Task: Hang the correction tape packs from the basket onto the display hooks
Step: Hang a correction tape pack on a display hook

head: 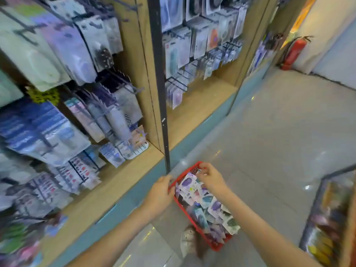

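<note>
Two hands on the red basket (189, 169), near. Left hand (162, 190) curled round its left rim. Right hand (211, 177) pinching a correction tape pack (186, 182) at the far end inside.

correction tape packs (207, 202), labels seemingly unreadable
</note>
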Available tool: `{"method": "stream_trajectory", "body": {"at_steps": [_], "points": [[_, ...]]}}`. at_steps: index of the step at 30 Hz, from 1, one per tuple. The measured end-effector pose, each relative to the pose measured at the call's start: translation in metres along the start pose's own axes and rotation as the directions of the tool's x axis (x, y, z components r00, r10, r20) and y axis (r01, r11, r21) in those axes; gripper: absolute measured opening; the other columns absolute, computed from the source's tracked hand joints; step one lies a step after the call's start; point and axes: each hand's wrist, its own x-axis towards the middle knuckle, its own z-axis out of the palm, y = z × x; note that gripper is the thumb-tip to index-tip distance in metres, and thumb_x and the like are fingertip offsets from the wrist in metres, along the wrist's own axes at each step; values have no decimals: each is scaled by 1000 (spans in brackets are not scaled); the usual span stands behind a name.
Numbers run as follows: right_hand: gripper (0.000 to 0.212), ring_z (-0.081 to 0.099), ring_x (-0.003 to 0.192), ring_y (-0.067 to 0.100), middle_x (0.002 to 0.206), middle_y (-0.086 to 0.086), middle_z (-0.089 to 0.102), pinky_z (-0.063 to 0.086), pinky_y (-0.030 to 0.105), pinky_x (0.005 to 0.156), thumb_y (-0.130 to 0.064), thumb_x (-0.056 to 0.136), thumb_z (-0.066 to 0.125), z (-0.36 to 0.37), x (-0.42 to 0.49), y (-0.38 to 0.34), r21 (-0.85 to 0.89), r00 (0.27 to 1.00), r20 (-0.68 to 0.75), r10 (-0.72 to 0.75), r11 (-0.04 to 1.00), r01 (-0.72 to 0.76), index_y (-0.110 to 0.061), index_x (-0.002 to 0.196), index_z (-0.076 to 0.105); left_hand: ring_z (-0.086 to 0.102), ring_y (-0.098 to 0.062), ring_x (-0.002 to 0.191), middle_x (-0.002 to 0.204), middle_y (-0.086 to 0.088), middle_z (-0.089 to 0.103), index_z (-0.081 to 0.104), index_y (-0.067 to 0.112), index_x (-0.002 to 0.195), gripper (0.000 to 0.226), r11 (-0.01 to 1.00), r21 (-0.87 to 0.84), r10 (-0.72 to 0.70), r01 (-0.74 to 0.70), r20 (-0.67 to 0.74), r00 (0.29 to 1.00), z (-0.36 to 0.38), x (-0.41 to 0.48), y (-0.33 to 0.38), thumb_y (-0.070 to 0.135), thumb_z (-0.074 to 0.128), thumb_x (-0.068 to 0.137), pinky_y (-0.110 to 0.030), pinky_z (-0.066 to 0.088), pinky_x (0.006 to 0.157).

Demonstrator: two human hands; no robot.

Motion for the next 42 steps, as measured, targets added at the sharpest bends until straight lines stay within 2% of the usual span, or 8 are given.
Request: {"method": "stream_trajectory", "body": {"at_steps": [6,10,13,18,25,31,38,42], "points": [[34,59,59,11,89,17,62,39,14,45,5,86,58,-27,104,167,63,936,-8,352,934,-351,-9,116,51,46,-23,129,142,-6,45,44,16,139,40,997,68,-58,43,237,970,146,120,-19,14,43,99,-27,34,103],[35,64,91,27,98,9,63,46,29,74,7,79,61,-27,144,289,42,883,-143,447,894,-446,-3,112,59,45,-19,130,144,0,42,41,22,142,44,987,114,-144,113,320,936,251,167,-47,15,43,98,-30,36,105],[70,58,111,36,119,17,61,47,43,94,-6,71,72,-20,171,373,14,833,-202,515,852,-524,-6,135,45,40,-14,133,144,3,41,43,22,142,55,991,88,-127,98,438,890,323,191,-73,9,40,89,-21,28,110],[94,46,128,35,138,18,50,32,39,104,-32,75,80,16,214,455,-122,832,-157,532,825,-551,-8,149,26,42,-22,133,142,0,46,49,24,140,45,981,184,-45,-56,500,865,439,227,-96,26,42,96,-33,33,111],[82,39,130,32,143,16,42,28,37,106,-31,80,77,29,232,499,-78,839,-146,524,840,-538,-11,146,33,55,-34,97,115,-16,57,57,22,121,80,947,301,-208,111,313,927,510,252,-80,19,92,49,-38,54,68],[80,47,124,18,135,-5,49,41,48,106,-47,64,72,14,221,493,175,828,-63,557,823,-540,-36,136,38,52,-29,122,136,-9,50,17,20,149,94,784,-208,-489,585,372,789,489,262,-75,18,79,79,-43,46,99],[68,43,125,16,131,-5,45,41,41,105,-49,74,69,23,211,445,151,954,-23,298,945,-291,-28,132,41,55,-8,117,125,12,59,48,33,127,63,516,-525,-427,677,527,734,448,261,-83,36,82,74,-29,46,96],[75,34,128,3,138,-10,40,34,27,107,-42,76,66,36,200,428,18,977,165,138,990,-143,-26,142,34,64,1,100,112,11,67,52,26,124,48,437,-619,-411,652,508,757,443,255,-78,10,73,84,-13,50,75]]}}
